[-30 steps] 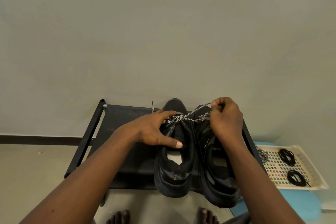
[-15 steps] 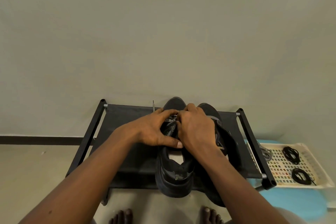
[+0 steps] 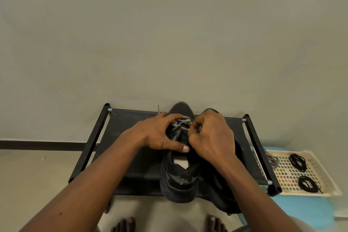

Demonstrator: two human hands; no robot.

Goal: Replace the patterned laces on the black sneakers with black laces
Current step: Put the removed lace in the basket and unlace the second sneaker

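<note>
The left hand [image 3: 160,133] clasps the sneaker [image 3: 180,181] on the rack [image 3: 131,137], thumb across its tongue. The right hand [image 3: 212,137] pinches the patterned lace [image 3: 181,122] near the toe-end eyelets. A hard tug could jam the tip in an eyelet or drag the overhanging shoe off. The black laces [image 3: 297,160] lie coiled in the tray [image 3: 320,167], well apart.

A single wide-angle view is worn on the head. The rack [image 3: 135,124] is looked down on steeply from above its near edge, toward the wall [image 3: 169,43]. The left hand [image 3: 156,133] and right hand [image 3: 212,135] are framed close.
</note>
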